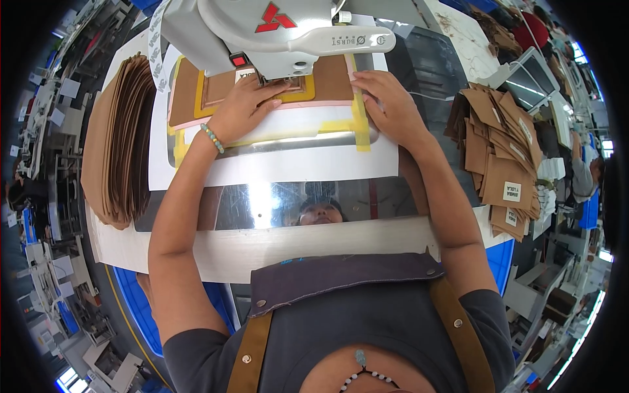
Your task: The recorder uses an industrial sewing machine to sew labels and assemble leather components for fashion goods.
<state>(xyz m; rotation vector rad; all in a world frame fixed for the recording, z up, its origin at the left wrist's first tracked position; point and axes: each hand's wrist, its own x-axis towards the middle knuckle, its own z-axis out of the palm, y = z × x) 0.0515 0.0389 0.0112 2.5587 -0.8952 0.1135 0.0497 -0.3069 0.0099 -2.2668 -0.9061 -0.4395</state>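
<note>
A white sewing machine head [236, 26] stands over a brown flat piece [334, 78] inside a yellow rectangular frame [310, 88], with a small white label partly showing. My left hand [247, 105] lies on the work just left of and below the needle area, fingers extended, a beaded bracelet on the wrist. My right hand [383, 108] rests at the right edge of the brown piece, beside yellow tape [362, 131], fingers slightly bent and apart. A white sheet [275, 167] lies under the work. The needle itself is hidden.
A tall stack of brown pieces [114, 144] stands at the left, and a loose pile of labelled brown pieces [491, 150] at the right. A shiny metal strip [249, 206] crosses the near table. Blue bins [134, 304] sit below. Other workstations and people show at the rim.
</note>
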